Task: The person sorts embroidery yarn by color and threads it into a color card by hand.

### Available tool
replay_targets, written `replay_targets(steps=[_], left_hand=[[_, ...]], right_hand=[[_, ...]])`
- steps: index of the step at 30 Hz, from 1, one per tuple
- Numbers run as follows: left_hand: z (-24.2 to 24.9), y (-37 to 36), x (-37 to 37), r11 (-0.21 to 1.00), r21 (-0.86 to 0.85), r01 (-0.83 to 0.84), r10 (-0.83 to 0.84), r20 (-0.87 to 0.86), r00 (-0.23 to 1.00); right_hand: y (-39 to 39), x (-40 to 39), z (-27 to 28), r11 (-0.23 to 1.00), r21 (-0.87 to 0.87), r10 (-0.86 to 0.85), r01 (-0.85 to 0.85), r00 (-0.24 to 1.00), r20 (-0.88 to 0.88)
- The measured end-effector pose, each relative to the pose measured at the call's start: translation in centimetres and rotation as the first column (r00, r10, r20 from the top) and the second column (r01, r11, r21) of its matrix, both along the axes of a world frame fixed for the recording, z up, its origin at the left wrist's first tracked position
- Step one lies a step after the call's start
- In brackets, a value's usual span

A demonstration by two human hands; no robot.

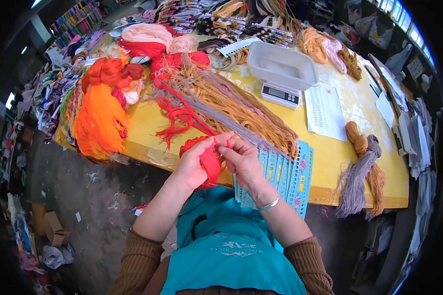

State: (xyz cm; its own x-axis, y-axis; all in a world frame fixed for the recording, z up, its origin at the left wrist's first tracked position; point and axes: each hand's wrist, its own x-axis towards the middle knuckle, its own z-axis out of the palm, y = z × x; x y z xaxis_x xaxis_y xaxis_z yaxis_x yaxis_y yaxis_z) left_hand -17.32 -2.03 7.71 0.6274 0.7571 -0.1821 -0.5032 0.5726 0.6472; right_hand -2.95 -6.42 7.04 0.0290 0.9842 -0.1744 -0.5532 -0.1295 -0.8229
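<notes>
Above the table's front edge, a skein of red thread (pixel 210 164) loops around the fingers of my left hand (pixel 193 162), which is closed on it. Close beside it, my right hand (pixel 243 160) pinches with thumb and forefinger at the red strands near my left fingertips. From there a loose, tangled length of red thread (pixel 182 113) runs back across the table over brown and grey-mauve thread hanks (pixel 231 105). Blue punched cards (pixel 278 172) with round holes lie under and right of my right wrist.
The yellow table (pixel 325 189) bears a digital scale (pixel 280 93) with a plastic tub (pixel 283 64), a printed sheet (pixel 325 110) and grey and tan hanks (pixel 362 172) at the right. Orange hanks (pixel 101 118) hang over its left edge. More thread bundles lie at the back.
</notes>
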Motion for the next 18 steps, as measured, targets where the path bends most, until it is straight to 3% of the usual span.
replay_targets(steps=[3,9,18], left_hand=[[0.1,-0.1,0.0,0.999,-0.052,0.014,-0.012,0.028,1.0],[-0.1,-0.2,-0.1,0.995,0.015,0.096,-0.096,-0.009,0.995],[0.4,-0.3,-0.6,0.995,0.046,0.09,-0.089,-0.037,0.995]], right_hand=[[-0.1,-0.5,-0.1,1.0,-0.024,0.01,-0.008,0.997,0.077],[-0.3,-0.8,-0.6,0.999,-0.014,0.03,-0.029,0.994,0.104],[-0.6,-0.4,-0.7,1.0,-0.008,-0.011,0.01,0.988,-0.155]])
